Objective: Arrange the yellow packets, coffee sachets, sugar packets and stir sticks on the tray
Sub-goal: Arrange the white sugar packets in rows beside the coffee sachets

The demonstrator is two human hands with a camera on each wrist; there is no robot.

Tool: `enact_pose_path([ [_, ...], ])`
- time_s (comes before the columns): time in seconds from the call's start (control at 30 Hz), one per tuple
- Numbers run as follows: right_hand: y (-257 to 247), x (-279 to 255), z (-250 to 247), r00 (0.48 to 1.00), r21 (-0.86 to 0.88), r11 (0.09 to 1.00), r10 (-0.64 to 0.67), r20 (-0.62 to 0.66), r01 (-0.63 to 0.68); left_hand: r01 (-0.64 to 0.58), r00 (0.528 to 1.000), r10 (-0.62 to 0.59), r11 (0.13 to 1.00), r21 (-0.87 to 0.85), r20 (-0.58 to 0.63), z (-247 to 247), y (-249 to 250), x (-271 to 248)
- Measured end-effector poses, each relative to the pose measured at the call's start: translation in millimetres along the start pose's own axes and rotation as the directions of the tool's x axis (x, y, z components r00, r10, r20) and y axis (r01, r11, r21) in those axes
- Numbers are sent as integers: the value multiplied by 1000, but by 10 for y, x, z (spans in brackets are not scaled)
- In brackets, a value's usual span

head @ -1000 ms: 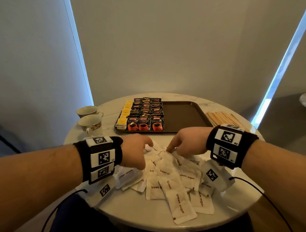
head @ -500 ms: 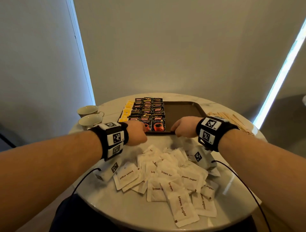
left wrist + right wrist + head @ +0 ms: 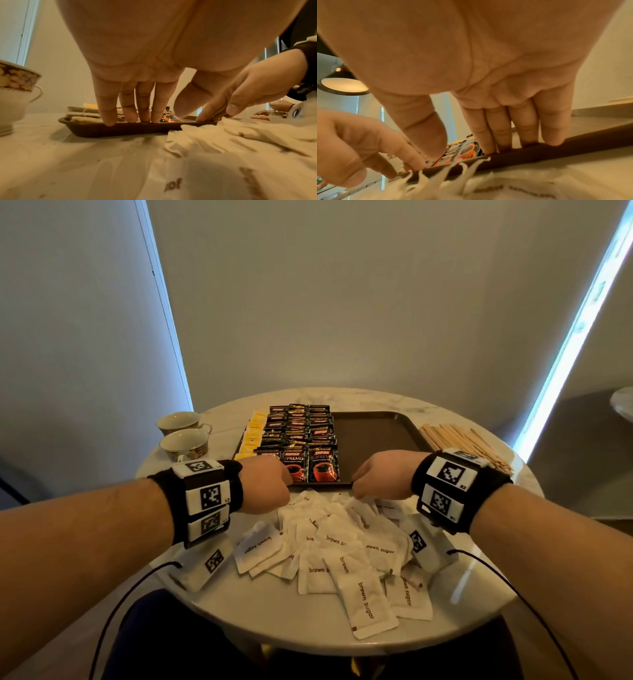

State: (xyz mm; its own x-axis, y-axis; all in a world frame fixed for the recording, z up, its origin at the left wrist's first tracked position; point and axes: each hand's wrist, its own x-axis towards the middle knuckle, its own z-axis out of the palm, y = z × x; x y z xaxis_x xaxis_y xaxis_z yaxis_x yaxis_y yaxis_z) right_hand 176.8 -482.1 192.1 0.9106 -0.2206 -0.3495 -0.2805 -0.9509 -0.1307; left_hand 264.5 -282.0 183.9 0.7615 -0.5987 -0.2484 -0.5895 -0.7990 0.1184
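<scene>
A dark brown tray [image 3: 376, 436] stands at the far middle of the round table. Its left half holds rows of black coffee sachets [image 3: 301, 436] and a column of yellow packets [image 3: 253, 436]; its right half is bare. White brown-sugar packets [image 3: 342, 546] lie heaped on the table in front of it. Wooden stir sticks [image 3: 462, 443] lie right of the tray. My left hand [image 3: 137, 119] sets straight fingertips on the tray's near rim [image 3: 120, 129]. My right hand [image 3: 505, 146] does the same further right on the rim [image 3: 539, 152]. Neither hand holds a packet.
Two patterned cups [image 3: 185, 443] stand left of the tray, the nearer one [image 3: 13, 94] close to my left hand. The table edge curves just below the sugar heap. Cables run from both wristbands over the table's near edge.
Both hands left the sugar heap and moved forward to the tray's near rim, where the fingertips now rest. The packets on the table lie as before.
</scene>
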Motion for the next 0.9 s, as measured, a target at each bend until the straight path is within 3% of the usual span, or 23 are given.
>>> enact_pose_path([
  [0.13,-118,-155,10,997,-67,998,10,-76,-15,-32,999,32,999,-26,8,17,-29,-56],
  [0.33,-410,-335,39,997,-211,975,-51,66,64,-36,999,36,996,-81,-7,-12,-34,-111],
  [0.57,-481,-230,61,987,-139,981,-116,115,132,-115,969,58,967,-228,-242,-40,-37,-207],
  [0.67,-447,-162,41,980,-86,986,-127,154,142,-248,944,195,952,-181,-268,-58,69,-334],
  [0.77,-380,-95,-13,973,42,984,-178,149,174,-479,874,465,873,-96,-140,-58,232,-528],
  [0.83,-303,-47,-57,972,142,972,-204,114,188,-614,787,617,786,-73,13,-29,351,-629],
  [0.9,-219,-12,-106,977,270,947,-200,70,175,-690,709,690,721,-62,141,40,466,-677],
])
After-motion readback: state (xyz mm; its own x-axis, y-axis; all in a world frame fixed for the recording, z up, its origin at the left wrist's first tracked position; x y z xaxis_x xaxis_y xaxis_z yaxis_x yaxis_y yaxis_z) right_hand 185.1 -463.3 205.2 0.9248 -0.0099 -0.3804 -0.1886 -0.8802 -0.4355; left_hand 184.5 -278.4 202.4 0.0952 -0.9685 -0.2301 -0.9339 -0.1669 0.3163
